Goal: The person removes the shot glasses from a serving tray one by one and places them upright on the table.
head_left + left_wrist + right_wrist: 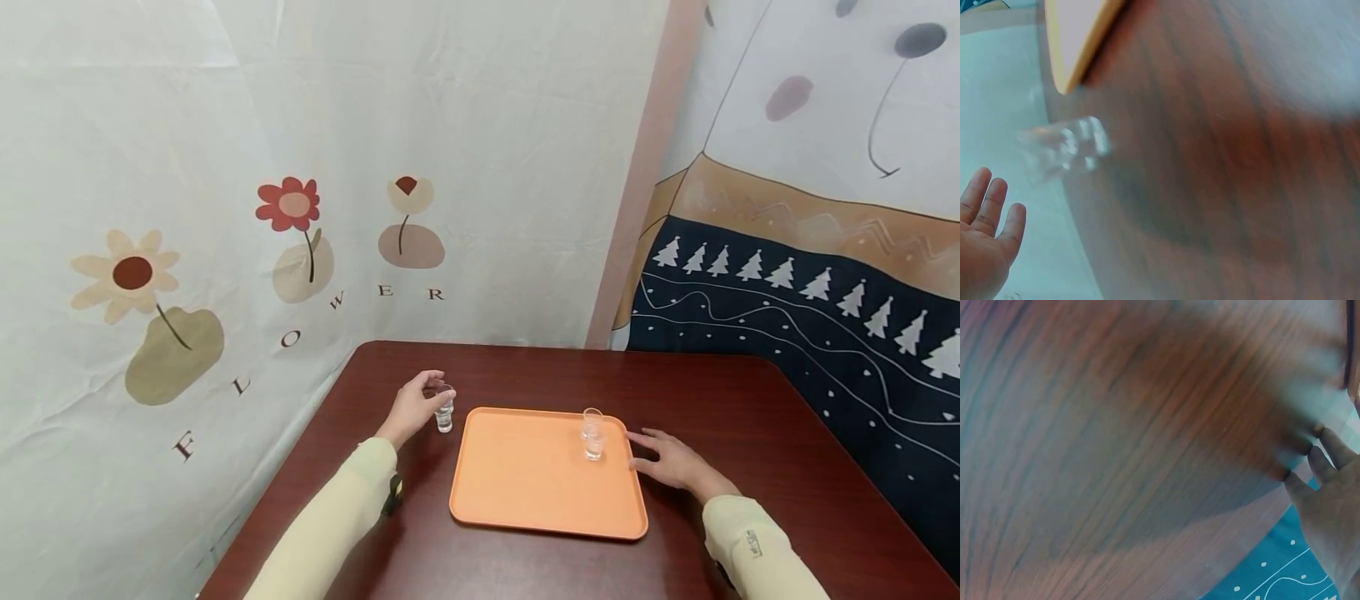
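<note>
A small clear shot glass (pixel 445 418) stands on the table just left of the tray. My left hand (pixel 414 407) is beside it, thumb and fingers spread near its rim. In the left wrist view that glass (pixel 1069 147) is blurred, and the fingers of my left hand (pixel 988 234) appear apart from it. On the orange tray (pixel 525 492), two clear shot glasses (pixel 594 448) overlap near the far right corner. My right hand (pixel 671 461) has its fingers extended at the tray's right edge. The right wrist view shows the right hand (pixel 1332 494) with fingertips low over the wood.
The dark reddish-brown table (pixel 525 567) has rounded far corners. A pale cloth wall with printed flowers (pixel 288 204) rises behind and to the left. A dark panel with white trees (pixel 780 275) hangs at the right.
</note>
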`<action>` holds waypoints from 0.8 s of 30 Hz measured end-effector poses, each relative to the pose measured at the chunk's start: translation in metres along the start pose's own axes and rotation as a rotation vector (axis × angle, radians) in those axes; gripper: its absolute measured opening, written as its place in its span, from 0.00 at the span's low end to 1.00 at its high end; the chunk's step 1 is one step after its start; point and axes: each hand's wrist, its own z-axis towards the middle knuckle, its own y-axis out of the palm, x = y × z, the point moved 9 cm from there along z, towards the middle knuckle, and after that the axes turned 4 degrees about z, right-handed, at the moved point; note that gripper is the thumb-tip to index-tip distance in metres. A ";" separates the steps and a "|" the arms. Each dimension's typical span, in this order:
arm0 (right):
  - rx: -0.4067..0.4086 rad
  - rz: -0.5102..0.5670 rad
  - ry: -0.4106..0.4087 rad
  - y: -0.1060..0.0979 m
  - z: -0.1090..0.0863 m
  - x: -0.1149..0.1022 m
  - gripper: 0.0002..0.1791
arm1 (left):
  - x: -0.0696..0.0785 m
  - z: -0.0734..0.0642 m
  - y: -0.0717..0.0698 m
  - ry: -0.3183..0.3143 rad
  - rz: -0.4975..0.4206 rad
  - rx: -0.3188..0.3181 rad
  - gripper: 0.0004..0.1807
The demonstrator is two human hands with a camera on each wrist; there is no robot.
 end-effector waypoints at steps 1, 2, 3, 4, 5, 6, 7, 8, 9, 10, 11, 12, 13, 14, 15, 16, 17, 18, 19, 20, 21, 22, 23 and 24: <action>-0.001 0.000 0.003 0.000 0.000 0.000 0.38 | 0.004 0.000 0.001 0.002 -0.003 -0.004 0.27; -0.002 0.000 0.004 0.000 0.000 0.000 0.38 | 0.008 0.001 0.003 0.001 -0.009 -0.013 0.28; -0.003 -0.002 0.004 0.000 0.000 0.000 0.38 | 0.011 0.002 0.006 0.000 -0.017 -0.022 0.28; -0.004 -0.003 0.005 0.000 -0.001 0.000 0.38 | 0.014 0.002 0.008 0.001 -0.024 -0.029 0.28; -0.004 -0.004 0.006 0.000 -0.001 0.000 0.38 | 0.017 0.002 0.011 0.003 -0.025 -0.034 0.28; -0.003 -0.004 0.006 0.000 -0.001 0.001 0.38 | 0.020 0.002 0.014 0.007 -0.031 -0.040 0.28; -0.003 -0.005 0.004 0.000 -0.001 0.001 0.37 | 0.023 0.002 0.017 0.011 -0.033 -0.046 0.28; -0.002 -0.007 0.004 0.000 -0.002 0.001 0.37 | 0.027 0.002 0.021 0.019 -0.037 -0.051 0.27; -0.003 -0.011 0.005 0.001 -0.002 0.001 0.37 | 0.030 0.002 0.024 0.026 -0.041 -0.054 0.26; -0.003 -0.014 0.007 0.001 -0.003 0.002 0.38 | 0.033 0.002 0.028 0.029 -0.043 -0.055 0.26; -0.004 -0.018 0.011 0.002 -0.003 0.002 0.38 | 0.036 0.002 0.032 0.036 -0.046 -0.054 0.26; -0.005 -0.020 0.014 0.003 -0.003 0.002 0.38 | 0.039 0.002 0.037 0.042 -0.051 -0.059 0.26; -0.009 -0.024 0.018 0.003 -0.004 0.002 0.38 | 0.042 0.001 0.042 0.041 -0.056 -0.064 0.26; -0.012 -0.028 0.022 0.004 -0.004 0.002 0.39 | 0.044 0.001 0.047 0.039 -0.065 -0.072 0.26; -0.015 -0.032 0.025 0.004 -0.004 0.003 0.39 | 0.046 0.001 0.053 0.039 -0.074 -0.080 0.26; -0.017 -0.032 0.027 0.004 -0.004 0.003 0.39 | 0.049 0.000 0.059 0.042 -0.086 -0.091 0.27; -0.018 -0.032 0.028 0.004 -0.004 0.003 0.39 | 0.052 -0.001 0.065 0.051 -0.092 -0.103 0.27; -0.020 -0.034 0.028 0.004 -0.004 0.002 0.39 | 0.055 -0.002 0.071 0.056 -0.095 -0.118 0.27; -0.020 -0.037 0.026 0.003 -0.003 0.002 0.39 | 0.057 -0.003 0.078 0.058 -0.097 -0.132 0.27; -0.020 -0.039 0.025 0.003 -0.003 0.003 0.39 | 0.060 -0.004 0.085 0.063 -0.096 -0.147 0.28; -0.020 -0.040 0.024 0.003 -0.003 0.003 0.39 | 0.063 -0.006 0.091 0.068 -0.095 -0.160 0.28; -0.021 -0.042 0.022 0.002 -0.003 0.002 0.39 | 0.065 -0.007 0.097 0.066 -0.086 -0.171 0.28; -0.022 -0.044 0.019 0.002 -0.003 0.002 0.39 | 0.067 -0.009 0.103 0.066 -0.078 -0.182 0.28; -0.023 -0.045 0.016 0.003 -0.003 0.002 0.39 | 0.068 -0.010 0.109 0.060 -0.077 -0.191 0.27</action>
